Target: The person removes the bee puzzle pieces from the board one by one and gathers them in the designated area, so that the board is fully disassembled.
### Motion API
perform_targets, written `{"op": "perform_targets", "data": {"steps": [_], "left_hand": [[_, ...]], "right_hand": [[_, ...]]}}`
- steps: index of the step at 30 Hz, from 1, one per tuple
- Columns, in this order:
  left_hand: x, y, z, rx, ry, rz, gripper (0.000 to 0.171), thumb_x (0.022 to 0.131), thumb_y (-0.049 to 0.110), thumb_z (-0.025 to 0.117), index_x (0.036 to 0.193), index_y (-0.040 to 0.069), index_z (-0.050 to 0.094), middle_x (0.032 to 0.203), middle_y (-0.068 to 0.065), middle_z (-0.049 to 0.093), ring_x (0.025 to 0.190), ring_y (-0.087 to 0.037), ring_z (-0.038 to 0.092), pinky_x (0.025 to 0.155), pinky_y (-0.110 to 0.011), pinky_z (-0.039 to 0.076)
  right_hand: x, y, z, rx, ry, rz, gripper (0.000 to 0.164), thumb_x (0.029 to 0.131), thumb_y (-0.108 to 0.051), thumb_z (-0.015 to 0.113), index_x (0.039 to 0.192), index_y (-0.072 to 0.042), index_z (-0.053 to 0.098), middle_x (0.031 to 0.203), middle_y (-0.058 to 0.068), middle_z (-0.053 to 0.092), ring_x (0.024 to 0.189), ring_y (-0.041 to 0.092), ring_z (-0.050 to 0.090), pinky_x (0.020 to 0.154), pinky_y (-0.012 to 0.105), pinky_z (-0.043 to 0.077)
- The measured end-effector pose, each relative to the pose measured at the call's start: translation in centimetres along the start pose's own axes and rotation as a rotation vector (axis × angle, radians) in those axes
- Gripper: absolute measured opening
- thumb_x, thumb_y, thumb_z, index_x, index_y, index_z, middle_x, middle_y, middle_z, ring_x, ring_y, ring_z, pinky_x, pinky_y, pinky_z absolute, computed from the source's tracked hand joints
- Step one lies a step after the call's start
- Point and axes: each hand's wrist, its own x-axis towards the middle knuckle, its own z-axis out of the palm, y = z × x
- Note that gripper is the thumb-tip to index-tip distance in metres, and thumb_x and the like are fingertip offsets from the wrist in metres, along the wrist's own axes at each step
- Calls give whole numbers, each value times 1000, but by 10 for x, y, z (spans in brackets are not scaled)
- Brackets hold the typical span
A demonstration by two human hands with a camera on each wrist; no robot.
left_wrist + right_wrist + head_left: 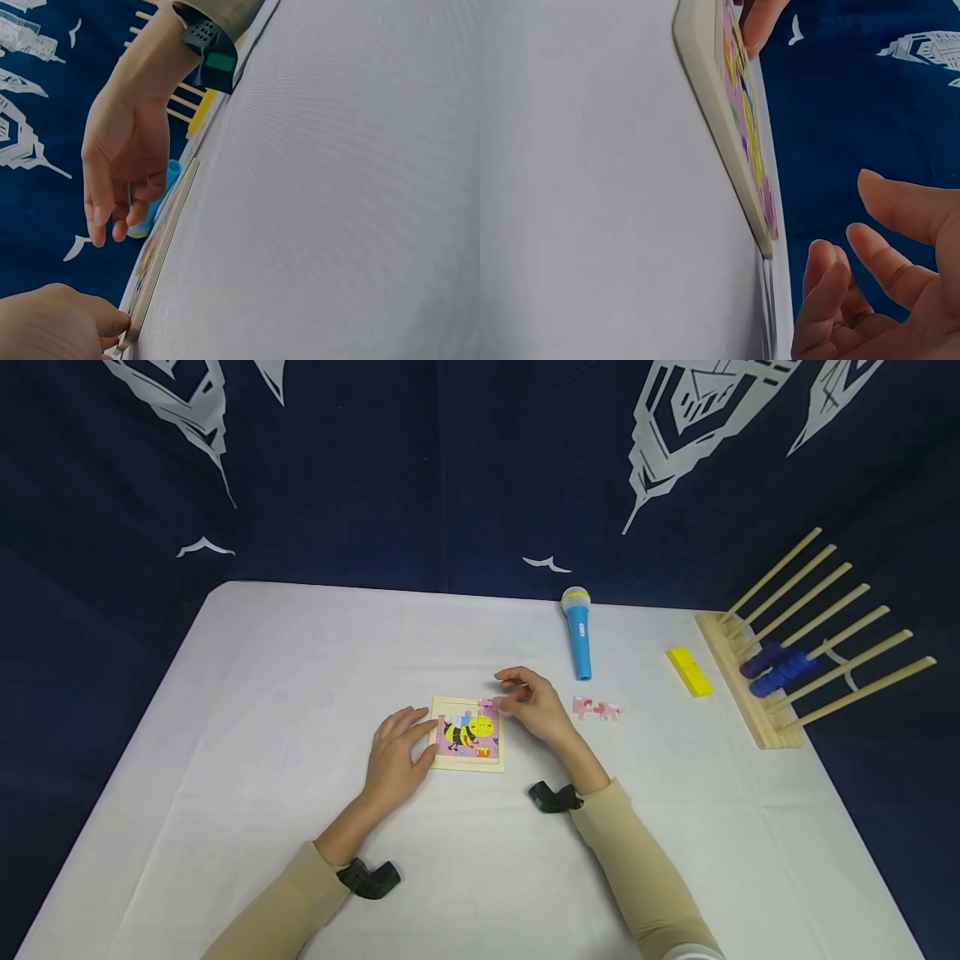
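A wooden-framed jigsaw puzzle [467, 768] with a yellow bee picture lies on the white table. My left hand [397, 758] rests at its left side, index finger and thumb spread along the frame edge. Over the upper right corner is my right hand [534, 703], its fingers loosely bent and apart, holding nothing in the right wrist view. Beside its fingertips, a pink puzzle piece [769, 204] sits at the corner, raised a little above the frame. More pink puzzle pieces [597, 708] lie to the right of the right hand.
A blue toy microphone [579, 639] lies behind the right hand. Farther right are a yellow block [689, 672] and a wooden peg rack [750, 693] with purple and blue beads on some of its slanting pegs. A dark blue patterned cloth [442, 468] hangs behind the table.
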Motion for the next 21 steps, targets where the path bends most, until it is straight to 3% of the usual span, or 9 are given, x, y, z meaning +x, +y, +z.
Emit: {"op": "perform_targets", "data": {"steps": [5, 21], "left_hand": [[0, 0, -1, 0, -3, 4, 36, 87, 9, 70, 121, 0, 66, 139, -16, 56, 138, -35, 39, 117, -56, 21], [0, -1, 0, 0, 1, 4, 35, 86, 9, 70, 121, 0, 67, 139, -16, 56, 137, -35, 39, 116, -58, 20]], "right_hand": [[0, 3, 6, 14, -19, -13, 39, 84, -3, 70, 123, -5, 62, 119, 16, 61, 84, 23, 58, 76, 28, 47], [-1, 9, 13, -33, -41, -31, 39, 85, -8, 73, 122, -5, 63, 118, 15, 60, 82, 19, 56, 75, 27, 45]]}}
